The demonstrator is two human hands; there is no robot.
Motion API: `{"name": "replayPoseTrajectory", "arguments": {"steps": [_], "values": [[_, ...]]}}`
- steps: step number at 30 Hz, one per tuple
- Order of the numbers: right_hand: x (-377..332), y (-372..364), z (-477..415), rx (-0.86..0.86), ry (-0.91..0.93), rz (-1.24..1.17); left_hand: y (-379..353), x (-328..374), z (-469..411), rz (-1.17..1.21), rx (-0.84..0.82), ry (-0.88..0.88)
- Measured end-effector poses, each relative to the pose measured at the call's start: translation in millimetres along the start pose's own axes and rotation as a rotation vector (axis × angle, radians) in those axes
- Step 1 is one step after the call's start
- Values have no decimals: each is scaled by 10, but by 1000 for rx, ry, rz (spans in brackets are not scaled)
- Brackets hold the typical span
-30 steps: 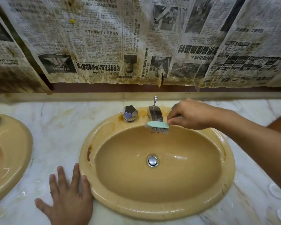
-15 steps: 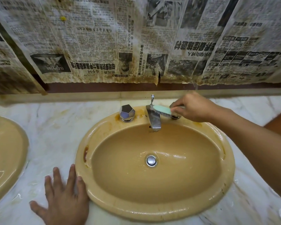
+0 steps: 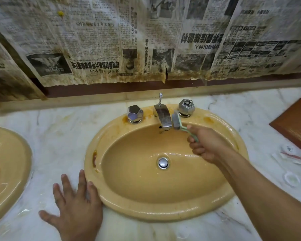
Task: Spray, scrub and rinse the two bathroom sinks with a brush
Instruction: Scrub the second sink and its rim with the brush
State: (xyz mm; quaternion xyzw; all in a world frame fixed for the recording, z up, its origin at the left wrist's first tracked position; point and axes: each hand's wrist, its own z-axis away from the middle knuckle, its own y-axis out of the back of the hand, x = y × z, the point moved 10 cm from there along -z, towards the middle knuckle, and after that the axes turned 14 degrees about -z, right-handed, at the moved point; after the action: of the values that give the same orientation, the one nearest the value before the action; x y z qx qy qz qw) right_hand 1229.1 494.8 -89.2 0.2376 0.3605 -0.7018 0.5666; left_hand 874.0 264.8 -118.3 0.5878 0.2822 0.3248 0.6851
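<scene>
A wet tan oval sink (image 3: pixel 163 208) fills the middle of the marble counter. At its back stand a chrome tap spout (image 3: pixel 162 117) and two faceted chrome knobs (image 3: pixel 135 113). My right hand (image 3: pixel 204 145) grips the green handle of a scrub brush (image 3: pixel 176 121), whose bristle head is pressed against the spout's right side. My left hand (image 3: pixel 73 204) lies flat, fingers spread, on the counter against the sink's front-left rim. A second tan sink (image 3: pixel 9 171) shows partly at the left edge.
Stained newspaper (image 3: pixel 146 40) covers the wall above a low ledge. A brown wooden board (image 3: pixel 295 122) sits at the right edge. Small white wrappers and caps (image 3: pixel 291 178) lie on the counter right of the sink. A rust stain marks the sink's left inner rim.
My right hand has pulled back toward me and turned the brush, moving its head from the top of the spout to the spout's right side. The right knob is now uncovered.
</scene>
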Motion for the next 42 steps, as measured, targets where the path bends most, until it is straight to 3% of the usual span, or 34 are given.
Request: {"name": "replayPoseTrajectory", "arguments": {"steps": [3,6,15,22,26,37,42], "values": [[513,-279,-8,-78,-263,-342,1,1,10,30,4,-19],[652,-727,-92,-139,-391,-629,15,-1,13,48,12,-31],[871,-1322,-109,-160,-337,-1089,-47,-50,-8,54,-42,-15],[921,-1223,-208,-63,-204,-1081,-40,-47,-28,58,-42,-30],[1011,-1191,-173,-115,-218,-970,-46,-45,-36,55,-44,-32],[1001,-1189,-226,-23,-155,-969,-30,-33,-36,50,-25,-22],[1045,-1073,-107,-124,-180,-848,-66,-54,-64,30,-27,-27]]}}
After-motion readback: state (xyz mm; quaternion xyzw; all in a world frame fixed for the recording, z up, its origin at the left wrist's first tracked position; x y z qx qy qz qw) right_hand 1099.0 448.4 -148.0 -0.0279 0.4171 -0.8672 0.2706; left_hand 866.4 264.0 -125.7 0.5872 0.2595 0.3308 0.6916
